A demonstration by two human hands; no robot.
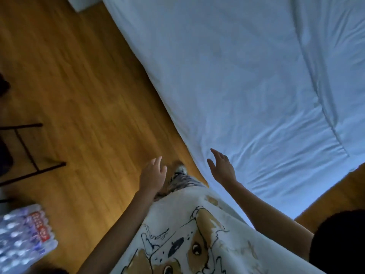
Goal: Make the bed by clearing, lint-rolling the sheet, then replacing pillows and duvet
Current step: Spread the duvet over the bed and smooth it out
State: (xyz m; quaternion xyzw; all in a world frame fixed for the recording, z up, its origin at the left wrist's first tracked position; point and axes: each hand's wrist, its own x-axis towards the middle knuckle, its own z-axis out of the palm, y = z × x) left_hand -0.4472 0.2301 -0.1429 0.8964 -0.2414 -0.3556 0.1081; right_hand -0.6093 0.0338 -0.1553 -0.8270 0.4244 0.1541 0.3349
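My shirt (197, 244) with its dog print fills the near edge. Both my arms reach forward: my left hand (153, 175) hangs over the floor (79, 95), fingers loose and slightly apart, holding nothing; my right hand (222, 168) hovers at the bed's edge, fingers straight and spread. Beyond, the white duvet (246, 76) lies spread over the bed.

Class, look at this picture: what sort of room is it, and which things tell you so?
Most likely a bedroom at home. A wide bed under a pale duvet fills the right side, it stands on a wooden floor, and a wrapped pack of water bottles sits on that floor.
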